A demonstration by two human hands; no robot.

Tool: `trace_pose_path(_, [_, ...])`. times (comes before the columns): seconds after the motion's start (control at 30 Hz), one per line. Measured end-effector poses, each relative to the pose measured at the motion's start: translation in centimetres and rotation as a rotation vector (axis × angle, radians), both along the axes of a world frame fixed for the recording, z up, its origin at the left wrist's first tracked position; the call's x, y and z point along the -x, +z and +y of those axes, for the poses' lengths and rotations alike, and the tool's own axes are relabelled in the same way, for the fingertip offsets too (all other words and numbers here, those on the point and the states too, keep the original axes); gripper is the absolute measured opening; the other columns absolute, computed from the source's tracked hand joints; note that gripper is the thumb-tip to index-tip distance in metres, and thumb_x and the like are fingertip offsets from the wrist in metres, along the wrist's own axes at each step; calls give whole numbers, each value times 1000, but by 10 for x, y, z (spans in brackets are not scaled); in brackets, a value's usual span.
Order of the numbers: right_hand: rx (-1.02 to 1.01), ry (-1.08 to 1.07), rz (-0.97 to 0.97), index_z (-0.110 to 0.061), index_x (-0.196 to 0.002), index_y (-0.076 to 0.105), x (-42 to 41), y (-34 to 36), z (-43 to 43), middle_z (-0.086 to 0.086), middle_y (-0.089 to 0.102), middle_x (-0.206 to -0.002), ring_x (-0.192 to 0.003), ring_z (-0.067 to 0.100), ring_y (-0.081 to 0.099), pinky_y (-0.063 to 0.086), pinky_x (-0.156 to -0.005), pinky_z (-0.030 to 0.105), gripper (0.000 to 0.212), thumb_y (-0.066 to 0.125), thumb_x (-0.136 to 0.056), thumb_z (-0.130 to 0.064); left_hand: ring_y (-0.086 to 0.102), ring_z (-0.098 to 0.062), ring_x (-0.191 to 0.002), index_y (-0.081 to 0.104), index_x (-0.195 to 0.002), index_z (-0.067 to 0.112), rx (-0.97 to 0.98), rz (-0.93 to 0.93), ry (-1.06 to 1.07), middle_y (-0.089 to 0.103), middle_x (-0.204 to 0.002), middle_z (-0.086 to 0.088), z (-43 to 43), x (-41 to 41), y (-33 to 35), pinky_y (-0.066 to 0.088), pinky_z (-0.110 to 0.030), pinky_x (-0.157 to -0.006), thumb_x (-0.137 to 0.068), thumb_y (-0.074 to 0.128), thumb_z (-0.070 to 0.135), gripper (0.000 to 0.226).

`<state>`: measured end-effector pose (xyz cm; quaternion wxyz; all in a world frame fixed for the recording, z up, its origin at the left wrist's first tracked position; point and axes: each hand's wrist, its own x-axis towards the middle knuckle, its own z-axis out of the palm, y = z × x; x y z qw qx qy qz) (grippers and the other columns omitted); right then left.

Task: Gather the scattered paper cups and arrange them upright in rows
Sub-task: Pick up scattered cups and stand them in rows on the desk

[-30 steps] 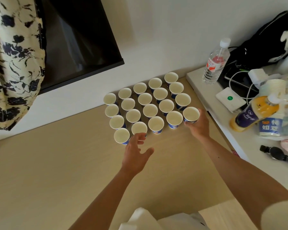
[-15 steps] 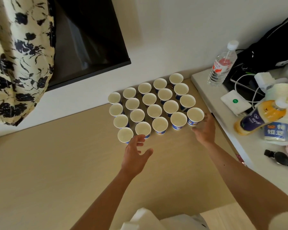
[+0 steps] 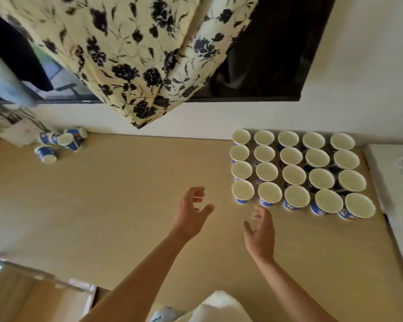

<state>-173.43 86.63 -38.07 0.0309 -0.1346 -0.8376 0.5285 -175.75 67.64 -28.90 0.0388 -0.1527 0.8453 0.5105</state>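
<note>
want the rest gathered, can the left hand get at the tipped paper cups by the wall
Probably yes: only bare tan tabletop lies between the empty left hand and the tipped blue and white paper cups.

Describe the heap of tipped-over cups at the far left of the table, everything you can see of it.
The heap of tipped cups is a loose cluster of about five paper cups with blue print on white walls and pale rims. All lie on their sides on the tan table, at its far left corner close to the wall. Several touch each other, and one lies a little nearer the camera. Blur hides the print's detail. Nothing visibly rests on them.
</note>
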Motion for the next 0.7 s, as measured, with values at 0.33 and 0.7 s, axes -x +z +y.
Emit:
trace_pose_path(0.33, [38,553,-72,-7,-151,36,59,43,-196,10,51,-147,-136,22,50,38,-112,34,77,77,-86,-21,61,-11,-103,56,-124,19,87,-17,262,63,-114,6,-200,-34,-4,56,-36,-86,-82,77,17,47])
trace_pose_path(0.7, [-98,685,-158,-3,-147,39,85,59,-399,17,52,-143,-129,27,54,42,-107,37,74,78,-84,-11,59,-11,-104,56,-122,19,90,-30,401,62,-113,8,-429,-22,-16,46,-19,-78,-82,76,23,45])
